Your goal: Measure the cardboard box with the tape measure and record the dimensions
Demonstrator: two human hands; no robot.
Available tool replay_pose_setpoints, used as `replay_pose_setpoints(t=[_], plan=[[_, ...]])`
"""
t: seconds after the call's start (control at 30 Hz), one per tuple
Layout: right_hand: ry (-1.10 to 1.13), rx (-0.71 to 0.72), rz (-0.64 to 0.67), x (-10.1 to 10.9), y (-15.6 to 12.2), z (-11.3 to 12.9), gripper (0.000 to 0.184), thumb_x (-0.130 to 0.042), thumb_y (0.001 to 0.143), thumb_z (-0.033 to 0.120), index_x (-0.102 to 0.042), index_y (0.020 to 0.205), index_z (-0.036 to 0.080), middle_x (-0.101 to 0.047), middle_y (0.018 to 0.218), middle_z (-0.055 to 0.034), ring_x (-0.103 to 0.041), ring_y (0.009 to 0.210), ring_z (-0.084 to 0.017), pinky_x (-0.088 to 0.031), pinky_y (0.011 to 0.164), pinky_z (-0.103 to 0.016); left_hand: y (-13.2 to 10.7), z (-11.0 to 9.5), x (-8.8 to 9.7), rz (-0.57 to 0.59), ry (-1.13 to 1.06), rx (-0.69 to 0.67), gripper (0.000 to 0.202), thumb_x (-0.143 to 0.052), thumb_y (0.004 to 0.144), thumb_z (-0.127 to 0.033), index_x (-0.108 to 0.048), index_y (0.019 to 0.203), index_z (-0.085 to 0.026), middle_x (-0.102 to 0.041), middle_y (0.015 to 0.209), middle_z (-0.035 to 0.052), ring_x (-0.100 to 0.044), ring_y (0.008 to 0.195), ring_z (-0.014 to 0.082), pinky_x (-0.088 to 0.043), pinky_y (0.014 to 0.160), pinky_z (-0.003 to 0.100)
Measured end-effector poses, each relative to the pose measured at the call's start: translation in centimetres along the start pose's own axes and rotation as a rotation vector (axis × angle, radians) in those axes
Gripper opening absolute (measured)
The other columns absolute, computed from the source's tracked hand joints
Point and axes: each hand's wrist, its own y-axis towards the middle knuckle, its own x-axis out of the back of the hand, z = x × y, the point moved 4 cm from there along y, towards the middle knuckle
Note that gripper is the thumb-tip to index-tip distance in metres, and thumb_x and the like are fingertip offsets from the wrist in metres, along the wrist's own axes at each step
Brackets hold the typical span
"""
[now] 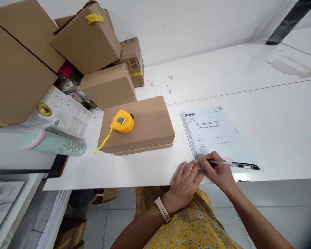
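My right hand (219, 172) grips a black pen (238, 164), its tip near the lower left corner of a pale blue testing report (212, 135). That report lies flat on the white table, with a row of binding marks down its left side. Beside the pen tip, my left hand (186, 180) rests on the table's front edge, fingers stretched out and holding nothing. To the left sits a closed brown cardboard box (147, 121). On top of it is a yellow tape measure (123, 121), with a short length of its tape hanging over the box's front.
Several cardboard boxes (85, 41) are stacked at the back left. A mint green bottle (59, 143) lies by a white carton (75, 116) with an avocado picture. A dark post (290, 22) stands at the back right. The table's front edge runs close to my body.
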Motion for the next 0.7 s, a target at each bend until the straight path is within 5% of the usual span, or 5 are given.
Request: replay_pose_setpoints(t=[0.7], plan=[[0.036, -0.007, -0.012, 0.11, 0.18, 0.43, 0.037, -0.062, 0.095, 0.051, -0.052, 0.072, 0.025, -0.051, 0.057, 0.0026, -0.047, 0.052, -0.015, -0.039, 0.050, -0.029, -0.02, 0.02, 0.10, 0.002, -0.015, 0.006, 0.043, -0.042, 0.107, -0.020, -0.052, 0.148, -0.015, -0.054, 0.156, 0.0105, -0.046, 0.147, 0.0258, -0.030, 0.126, 0.045]])
